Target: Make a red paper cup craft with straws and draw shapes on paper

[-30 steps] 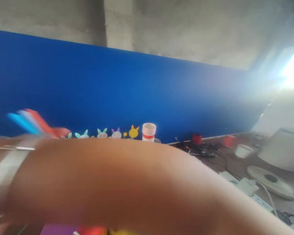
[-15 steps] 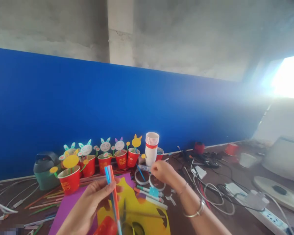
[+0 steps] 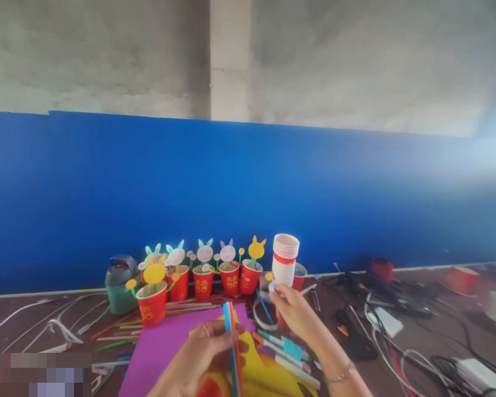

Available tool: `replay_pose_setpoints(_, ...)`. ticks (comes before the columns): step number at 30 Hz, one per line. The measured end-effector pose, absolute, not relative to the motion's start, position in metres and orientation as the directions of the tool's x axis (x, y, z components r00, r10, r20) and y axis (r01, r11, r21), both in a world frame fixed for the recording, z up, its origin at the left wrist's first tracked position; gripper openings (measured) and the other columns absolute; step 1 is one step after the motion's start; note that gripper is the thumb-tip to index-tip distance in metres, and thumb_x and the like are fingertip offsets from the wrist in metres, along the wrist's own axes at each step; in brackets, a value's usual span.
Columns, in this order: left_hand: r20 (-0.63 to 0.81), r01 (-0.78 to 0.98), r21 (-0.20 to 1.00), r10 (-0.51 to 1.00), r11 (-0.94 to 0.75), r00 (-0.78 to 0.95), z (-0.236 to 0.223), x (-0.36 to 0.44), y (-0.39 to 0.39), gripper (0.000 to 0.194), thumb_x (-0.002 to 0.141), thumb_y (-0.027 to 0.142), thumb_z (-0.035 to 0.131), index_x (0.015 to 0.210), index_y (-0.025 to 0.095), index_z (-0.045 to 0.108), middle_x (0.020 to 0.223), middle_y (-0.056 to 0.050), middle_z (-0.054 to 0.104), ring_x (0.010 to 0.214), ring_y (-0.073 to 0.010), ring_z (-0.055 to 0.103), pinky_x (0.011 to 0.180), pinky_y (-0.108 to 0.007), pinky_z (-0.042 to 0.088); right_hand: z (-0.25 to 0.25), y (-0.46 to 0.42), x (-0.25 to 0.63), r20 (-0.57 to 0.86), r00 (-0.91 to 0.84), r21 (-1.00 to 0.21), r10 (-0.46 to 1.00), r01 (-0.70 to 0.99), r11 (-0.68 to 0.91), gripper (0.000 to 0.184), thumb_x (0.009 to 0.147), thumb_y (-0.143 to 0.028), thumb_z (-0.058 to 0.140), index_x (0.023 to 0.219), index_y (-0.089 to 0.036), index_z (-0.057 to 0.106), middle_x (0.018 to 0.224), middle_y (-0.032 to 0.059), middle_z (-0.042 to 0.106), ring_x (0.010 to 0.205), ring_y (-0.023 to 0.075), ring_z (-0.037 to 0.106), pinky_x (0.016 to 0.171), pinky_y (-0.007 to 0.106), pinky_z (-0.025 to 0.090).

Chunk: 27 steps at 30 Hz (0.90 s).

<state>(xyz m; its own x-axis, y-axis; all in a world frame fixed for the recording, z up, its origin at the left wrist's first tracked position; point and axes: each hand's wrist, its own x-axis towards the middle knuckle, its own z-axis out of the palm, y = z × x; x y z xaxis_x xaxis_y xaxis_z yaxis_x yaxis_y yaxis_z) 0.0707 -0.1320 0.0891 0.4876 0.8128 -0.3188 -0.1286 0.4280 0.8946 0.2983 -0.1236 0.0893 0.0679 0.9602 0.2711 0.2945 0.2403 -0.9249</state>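
Observation:
My left hand (image 3: 198,347) is closed around a small bundle of thin blue and orange-red sticks (image 3: 229,336), held upright over yellow and purple paper. Something red shows below that hand, partly cut off by the frame's lower edge. My right hand (image 3: 295,311) reaches forward with thumb and fingers pinched beside the white tape roll (image 3: 255,318). A small white bit shows at its fingertips; what it is I cannot make out. Just behind stands a stack of paper cups (image 3: 284,270). Red cups (image 3: 151,309) with paper animal faces (image 3: 205,251) are lined up to the left.
Markers (image 3: 289,361) lie on the yellow paper (image 3: 258,369) and beside the purple sheet (image 3: 161,347). Loose coloured sticks and a green-grey container (image 3: 123,286) are at the left. Cables and a white power strip (image 3: 479,377) spread over the right side. A blue partition (image 3: 248,182) closes off the back.
The view has swung left, so things sit further right. My right hand has moved from a curled pose above the tape rolls to a pinch near the cup stack. My left hand keeps its sticks.

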Motion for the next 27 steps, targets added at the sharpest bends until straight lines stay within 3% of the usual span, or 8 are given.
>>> replay_pose_setpoints(2,-0.333,-0.108,0.892,0.799,0.439,0.501,0.088,0.071,-0.133,0.051,0.057,0.047,0.082,0.093,0.013,0.067,0.080,-0.011,0.074,0.068,-0.0233,0.070,0.065,-0.031,0.049,0.110,-0.134,0.275,0.166,0.071,-0.983,0.984,0.096,0.159,0.023,0.085,-0.044,0.049,0.071,-0.026,0.056,0.047,-0.0057,0.040,0.045,0.0152,0.044,0.051,0.030,0.040)
replay_pose_setpoints(4,-0.329,-0.100,0.897,0.801,0.431,0.500,0.091,0.071,-0.135,0.052,0.056,0.047,0.082,0.094,0.013,0.067,0.080,-0.011,0.074,0.067,-0.0226,0.069,0.062,-0.029,0.048,0.125,-0.145,0.257,0.098,-0.047,-0.995,0.994,-0.026,0.097,0.021,0.084,-0.035,0.048,0.069,-0.022,0.054,0.058,-0.0023,0.049,0.057,0.0151,0.051,0.060,0.030,0.044)
replay_pose_setpoints(6,-0.289,-0.106,0.916,0.818,0.388,0.497,0.096,0.070,-0.136,0.051,0.058,0.049,0.080,0.092,0.013,0.069,0.079,-0.010,0.073,0.064,-0.0202,0.067,0.059,-0.027,0.046,0.133,-0.153,0.248,0.073,-0.205,-0.997,0.976,-0.048,0.065,0.010,0.079,-0.024,0.049,0.077,-0.019,0.059,0.068,0.0000,0.059,0.067,0.0149,0.056,0.066,0.028,0.046)
replay_pose_setpoints(9,-0.208,-0.062,0.961,0.850,0.271,0.484,0.106,0.068,-0.136,0.047,0.063,0.052,0.076,0.085,0.011,0.072,0.078,-0.010,0.071,0.061,-0.0174,0.064,0.057,-0.024,0.042,0.134,-0.157,0.248,0.117,-0.335,-0.993,0.935,-0.048,0.107,0.024,0.075,-0.017,0.051,0.096,-0.018,0.062,0.084,0.0024,0.066,0.078,0.0159,0.062,0.076,0.029,0.047)
replay_pose_setpoints(12,-0.143,0.021,0.988,0.880,0.150,0.453,0.111,0.067,-0.133,0.048,0.066,0.055,0.072,0.085,0.011,0.073,0.080,-0.010,0.071,0.064,-0.0179,0.064,0.056,-0.023,0.038,0.129,-0.151,0.251,0.139,-0.360,-0.989,0.923,-0.001,0.149,0.028,0.078,-0.021,0.055,0.105,-0.018,0.063,0.090,0.0039,0.069,0.080,0.0181,0.066,0.078,0.031,0.049)
replay_pose_setpoints(15,-0.068,0.067,0.997,0.918,0.045,0.390,0.111,0.068,-0.131,0.050,0.069,0.057,0.069,0.090,0.012,0.074,0.078,-0.008,0.070,0.066,-0.0191,0.062,0.057,-0.023,0.038,0.122,-0.146,0.249,0.136,-0.296,-0.983,0.945,0.075,0.165,0.024,0.078,-0.023,0.058,0.100,-0.016,0.067,0.085,0.0046,0.071,0.078,0.0191,0.066,0.076,0.030,0.050)
replay_pose_setpoints(20,0.109,0.092,0.984,0.920,-0.155,0.377,0.105,0.068,-0.132,0.039,0.078,0.050,0.063,0.083,0.013,0.075,0.070,-0.003,0.066,0.069,-0.0183,0.057,0.062,-0.023,0.040,0.120,-0.147,0.236,0.100,-0.214,-0.971,0.972,0.192,0.142,0.017,0.077,-0.017,0.054,0.085,-0.016,0.070,0.067,0.0016,0.068,0.061,0.0146,0.061,0.056,0.022,0.048)
replay_pose_setpoints(27,0.176,0.173,0.948,0.892,-0.268,0.417,0.097,0.071,-0.135,0.040,0.081,0.049,0.059,0.081,0.011,0.073,0.069,0.000,0.063,0.069,-0.0170,0.054,0.060,-0.021,0.039,0.113,-0.150,0.230,0.100,-0.164,-0.919,0.981,0.362,0.154,0.018,0.078,-0.014,0.050,0.083,-0.017,0.066,0.065,0.0000,0.064,0.056,0.0119,0.059,0.050,0.018,0.044)
